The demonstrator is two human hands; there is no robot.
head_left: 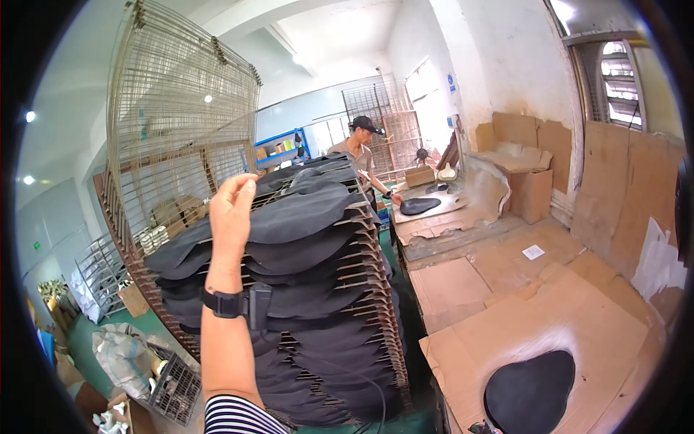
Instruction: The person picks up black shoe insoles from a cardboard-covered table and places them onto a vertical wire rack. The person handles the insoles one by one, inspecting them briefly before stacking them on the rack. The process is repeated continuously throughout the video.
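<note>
Rack (361,289), centre: tall wire shelves stacked with black pads, rows curving down to floor. Bench (549,304), right: covered in brown cardboard, running near to far. Near pad (531,394) lies flat on bench, near right, well apart from hand. Top pad (303,213) on upper rack shelf, left of centre. Left hand (231,210) raised at rack, fingers pinched on top pad's left edge, black watch on wrist. Right hand out of view. Co-worker (361,148) far, beside far bench.
</note>
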